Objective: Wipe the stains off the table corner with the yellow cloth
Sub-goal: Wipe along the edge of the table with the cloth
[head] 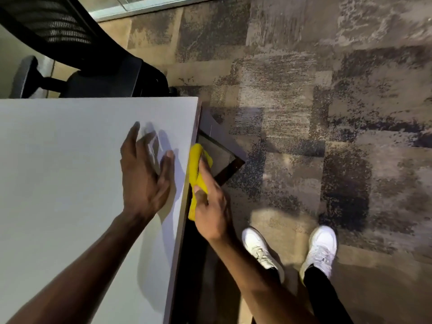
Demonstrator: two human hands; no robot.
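A white table (pixel 70 160) fills the left half of the head view, its far right corner near the upper middle. My left hand (pixel 145 174) rests flat on the tabletop close to the right edge, fingers spread. My right hand (pixel 210 206) presses the yellow cloth (pixel 195 167) against the table's right side edge, just below the top surface. The cloth is bunched, and part of it is hidden under my fingers. No stain is visible on the tabletop from here.
A black mesh office chair (pixel 77 54) stands behind the table's far edge. A dark table leg foot (pixel 224 155) juts out on the patterned carpet (pixel 327 113). My white shoes (pixel 322 246) stand right of the table.
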